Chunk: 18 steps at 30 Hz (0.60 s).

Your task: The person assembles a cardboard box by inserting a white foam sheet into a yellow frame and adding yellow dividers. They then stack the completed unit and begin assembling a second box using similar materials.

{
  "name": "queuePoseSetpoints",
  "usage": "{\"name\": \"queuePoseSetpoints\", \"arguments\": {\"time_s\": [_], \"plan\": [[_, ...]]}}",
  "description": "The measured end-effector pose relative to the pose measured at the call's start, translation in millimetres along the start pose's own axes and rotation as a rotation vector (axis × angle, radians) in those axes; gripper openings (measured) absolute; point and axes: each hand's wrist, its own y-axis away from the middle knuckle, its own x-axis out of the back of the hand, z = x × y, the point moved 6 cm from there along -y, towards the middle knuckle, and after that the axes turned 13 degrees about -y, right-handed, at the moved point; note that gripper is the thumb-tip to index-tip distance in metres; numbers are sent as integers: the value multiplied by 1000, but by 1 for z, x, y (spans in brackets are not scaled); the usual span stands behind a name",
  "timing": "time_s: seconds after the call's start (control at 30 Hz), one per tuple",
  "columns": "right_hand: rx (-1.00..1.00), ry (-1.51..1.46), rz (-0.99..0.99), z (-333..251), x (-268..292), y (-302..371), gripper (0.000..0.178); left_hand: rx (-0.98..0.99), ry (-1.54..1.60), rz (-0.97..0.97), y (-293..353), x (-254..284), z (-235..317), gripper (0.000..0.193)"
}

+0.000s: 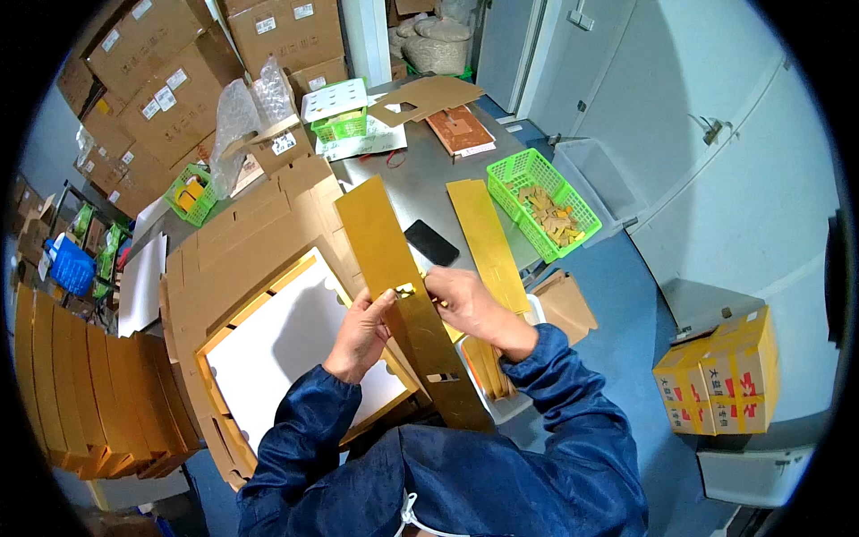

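A long gold cardboard strip (pixel 376 233) stands tilted in front of me, its lower end near my body. My left hand (pixel 362 331) pinches its left edge, thumb beside a small slot with a shiny yellow bit (pixel 405 291) in it. My right hand (pixel 474 309) is closed at the strip's right edge, level with that slot; its fingertips are partly hidden behind the strip. Lower down the strip shows a second slot (pixel 442 378). Left of the strip lies an open cardboard box (pixel 215 345) with a white panel (pixel 295 331) inside.
More gold strips (pixel 488 233) lie on the grey table (pixel 403 188), next to a black phone (pixel 432 242). A green basket (pixel 510 170) holds small cardboard pieces. Folded gold cartons (pixel 89 385) stand at left; taped boxes (pixel 725 376) sit on the floor at right.
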Motion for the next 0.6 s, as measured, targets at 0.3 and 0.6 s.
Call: {"name": "queuePoseSetpoints", "arguments": {"time_s": [0.3, 0.6], "plan": [[-379, 581, 400, 131, 266, 19, 22, -26, 176, 205, -12, 28, -27, 23], [-243, 196, 4, 36, 49, -58, 67, -162, 171, 332, -8, 9, -24, 27]]}}
